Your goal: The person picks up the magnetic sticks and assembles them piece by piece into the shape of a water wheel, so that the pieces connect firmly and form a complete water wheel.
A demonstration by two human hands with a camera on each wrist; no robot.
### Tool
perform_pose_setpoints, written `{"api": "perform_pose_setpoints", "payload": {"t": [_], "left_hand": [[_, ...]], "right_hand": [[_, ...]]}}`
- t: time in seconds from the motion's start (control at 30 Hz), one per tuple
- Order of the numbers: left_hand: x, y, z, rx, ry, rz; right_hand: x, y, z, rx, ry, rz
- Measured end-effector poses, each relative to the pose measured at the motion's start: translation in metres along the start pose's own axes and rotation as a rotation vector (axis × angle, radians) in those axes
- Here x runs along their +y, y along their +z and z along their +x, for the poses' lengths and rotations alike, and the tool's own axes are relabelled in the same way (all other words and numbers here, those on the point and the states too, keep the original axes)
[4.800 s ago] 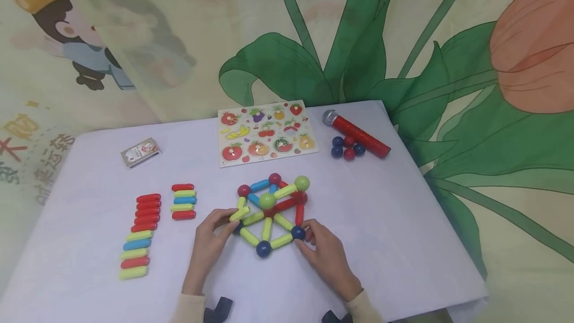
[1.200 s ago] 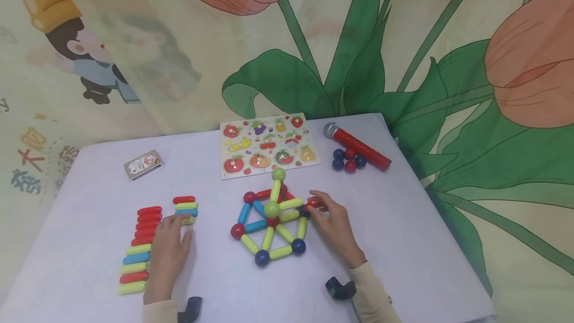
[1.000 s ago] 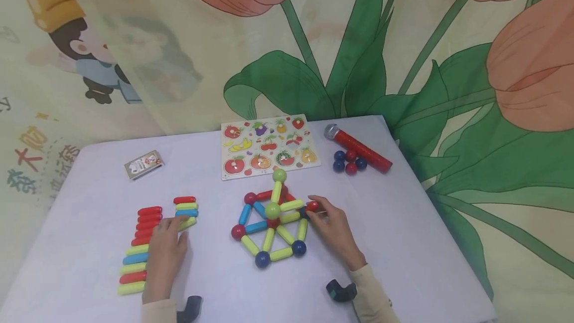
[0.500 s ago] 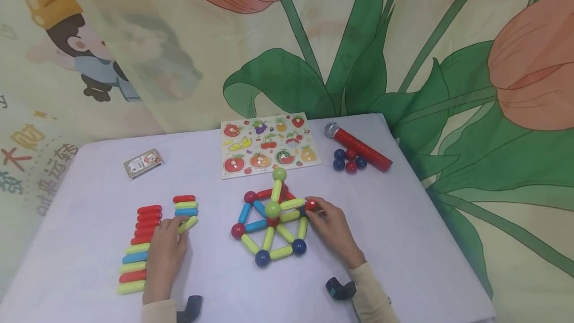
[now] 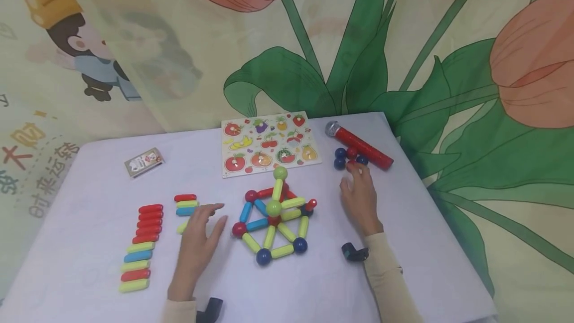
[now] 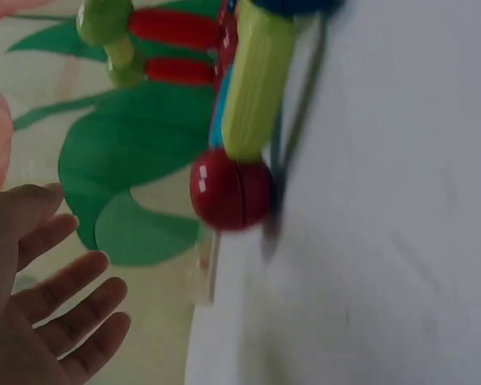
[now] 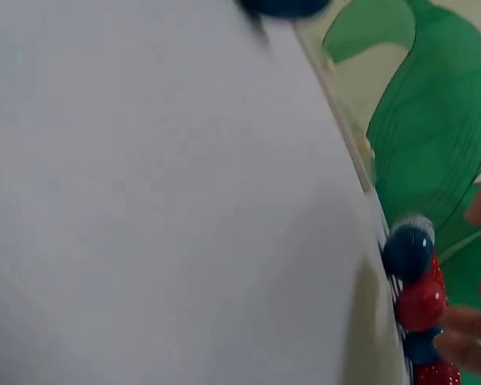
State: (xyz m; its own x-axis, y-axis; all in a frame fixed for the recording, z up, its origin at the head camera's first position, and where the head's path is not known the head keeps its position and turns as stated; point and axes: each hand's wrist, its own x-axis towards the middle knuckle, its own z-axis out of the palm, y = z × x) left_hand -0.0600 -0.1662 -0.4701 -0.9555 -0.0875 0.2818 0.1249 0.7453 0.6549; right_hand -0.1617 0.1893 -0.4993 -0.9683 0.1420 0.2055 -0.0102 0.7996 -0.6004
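Note:
A magnetic rod-and-ball structure [image 5: 269, 229] stands mid-table, with yellow-green, blue and red rods joining coloured balls. A red rod [image 5: 312, 204] points up from the navy ball [image 5: 307, 211] on its right side. My left hand [image 5: 197, 243] hovers between the structure and the short row of rods, fingers extended and holding nothing; the left wrist view shows its spread fingers near a red ball [image 6: 231, 189]. My right hand [image 5: 360, 201] reaches over the group of loose balls [image 5: 340, 163], its fingertips at a red ball [image 7: 422, 304] and partly hiding it. No grasp shows.
Left of the structure lie a long column of rods [image 5: 148, 231] and a short one [image 5: 186, 204]. A card box [image 5: 144, 162], a fruit puzzle board [image 5: 271, 144] and a red glittery microphone-like tube [image 5: 363, 146] lie along the back of the white-covered table [image 5: 417, 243].
My right hand has let go of the red rod, which stays on the navy ball, and moved back right to the loose balls. My left hand has released a yellow-green rod and moved right.

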Motion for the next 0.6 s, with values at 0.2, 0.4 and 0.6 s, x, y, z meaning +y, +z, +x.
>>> {"api": "perform_pose_setpoints", "payload": {"t": [0.2,0.4,0.6], "left_hand": [[0.046,0.028,0.007,-0.113,0.174,-0.195],[0.072,0.047,0.013,-0.234,0.195,-0.216],[0.075,0.059,0.014,-0.262,0.18,-0.218]], "right_hand": [[0.013,0.0,0.022,-0.103,0.018,-0.14],[0.017,0.001,0.029,-0.117,0.028,-0.133],[0.021,-0.002,0.031,-0.134,0.015,-0.127]]}}
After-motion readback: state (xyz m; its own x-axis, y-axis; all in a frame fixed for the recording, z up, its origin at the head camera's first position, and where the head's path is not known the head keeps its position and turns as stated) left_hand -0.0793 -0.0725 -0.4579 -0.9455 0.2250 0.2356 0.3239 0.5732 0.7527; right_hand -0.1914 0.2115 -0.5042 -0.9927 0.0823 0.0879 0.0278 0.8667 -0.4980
